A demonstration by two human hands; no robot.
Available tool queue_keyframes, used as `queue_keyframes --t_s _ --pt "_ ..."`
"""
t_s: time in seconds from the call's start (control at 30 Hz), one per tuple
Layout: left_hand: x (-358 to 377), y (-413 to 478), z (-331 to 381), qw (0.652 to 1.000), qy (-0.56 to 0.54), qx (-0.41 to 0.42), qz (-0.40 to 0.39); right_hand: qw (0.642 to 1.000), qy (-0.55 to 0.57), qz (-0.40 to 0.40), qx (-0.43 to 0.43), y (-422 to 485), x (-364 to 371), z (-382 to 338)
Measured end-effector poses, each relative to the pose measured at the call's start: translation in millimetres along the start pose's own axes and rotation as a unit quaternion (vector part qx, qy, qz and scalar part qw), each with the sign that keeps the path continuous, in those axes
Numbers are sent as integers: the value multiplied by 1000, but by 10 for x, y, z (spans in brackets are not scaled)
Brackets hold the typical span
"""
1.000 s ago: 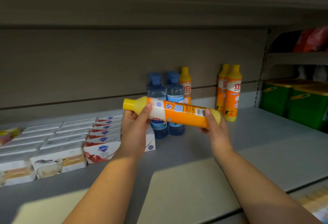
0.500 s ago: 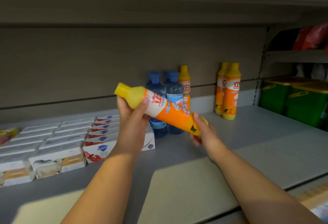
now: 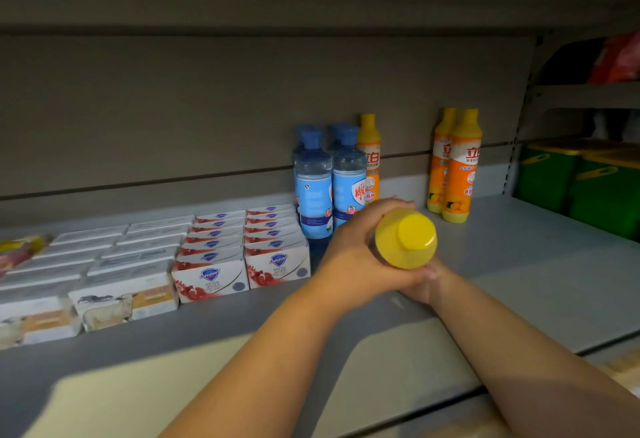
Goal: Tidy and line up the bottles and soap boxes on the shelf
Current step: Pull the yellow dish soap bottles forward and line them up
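I see an orange detergent bottle with a yellow cap (image 3: 407, 238) turned upright, its cap pointing at the camera. My left hand (image 3: 356, 254) grips its upper body from the left. My right hand (image 3: 424, 283) holds it low down, mostly hidden under the bottle. Right behind stand several blue bottles (image 3: 313, 191) and one orange bottle (image 3: 370, 157). Two more orange bottles (image 3: 457, 167) stand further right near the back. Rows of soap boxes (image 3: 242, 257) lie on the grey shelf (image 3: 519, 264) to the left.
White soap boxes with a sheep picture (image 3: 117, 299) fill the left part of the shelf. Green tubs with yellow lids (image 3: 588, 188) stand on the neighbouring shelf at the right. Bare shelf surface lies between the held bottle and the two orange bottles.
The bottle has swung from lying crosswise between my hands to upright, cap up. Both hands have moved lower and rightwards, close beside the blue bottles.
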State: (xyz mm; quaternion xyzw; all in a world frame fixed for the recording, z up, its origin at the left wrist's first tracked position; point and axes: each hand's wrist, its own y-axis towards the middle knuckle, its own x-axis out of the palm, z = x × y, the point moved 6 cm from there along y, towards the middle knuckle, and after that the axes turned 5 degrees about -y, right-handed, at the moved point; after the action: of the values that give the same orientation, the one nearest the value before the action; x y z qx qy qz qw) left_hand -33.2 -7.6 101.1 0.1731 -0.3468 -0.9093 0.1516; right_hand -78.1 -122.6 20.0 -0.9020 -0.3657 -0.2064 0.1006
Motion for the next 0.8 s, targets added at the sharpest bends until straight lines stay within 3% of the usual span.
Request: queue_keyframes --t_s 0.1,0.13,0.2,0.3,0.4,0.5,0.6,0.8 --pt "80 -30 53 998 15 31 -44 1000 -2 -4 -26 -74 41 -45" --pt "47 -18 46 1000 -3 9 -17 999 -2 -6 -33 -78 83 -68" --pt "-130 35 -47 987 -88 -82 107 999 11 29 -18 -11 78 -63" --pt "-436 67 -260 898 -329 -134 259 993 76 84 -34 84 -47 -104" --pt "-616 64 -417 816 -504 -115 259 980 46 80 -179 14 27 -314" --pt "-650 22 -595 765 -578 -144 244 945 16 52 -324 -168 322 -591" --pt "-660 16 -757 708 -635 -161 264 891 -105 -3 -442 -375 756 -745" --pt "-796 -36 -931 742 -587 -182 270 801 -299 -60 -515 -500 1254 -508"
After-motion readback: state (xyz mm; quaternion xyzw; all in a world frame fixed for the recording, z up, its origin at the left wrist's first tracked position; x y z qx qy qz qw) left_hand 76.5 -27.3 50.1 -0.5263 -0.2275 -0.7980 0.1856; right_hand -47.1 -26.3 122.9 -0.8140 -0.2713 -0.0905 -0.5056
